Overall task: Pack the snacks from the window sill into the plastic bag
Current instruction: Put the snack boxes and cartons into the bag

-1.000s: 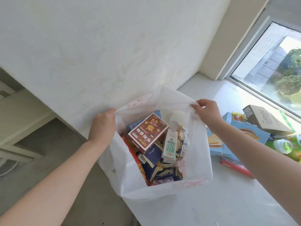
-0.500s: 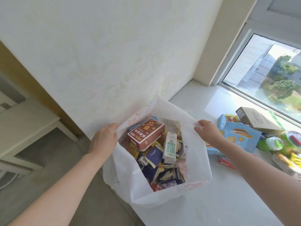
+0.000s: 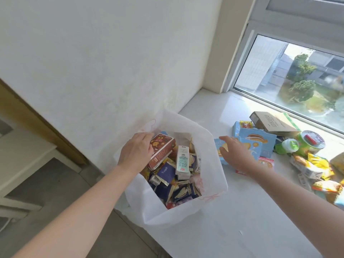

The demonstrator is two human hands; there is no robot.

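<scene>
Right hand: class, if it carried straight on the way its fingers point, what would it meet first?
Most likely the light blue box, which lies right under the fingertips of the right hand. If the hand is above it, the near wall of the white bag comes next. Depth is unclear.

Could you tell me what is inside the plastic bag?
In the plastic bag: a red-brown box, a white milk carton and dark blue packets. The left hand covers the box's corner; whatever lies deeper is buried.

"Yuogee" on navy packet [image 3: 166,171]
</scene>
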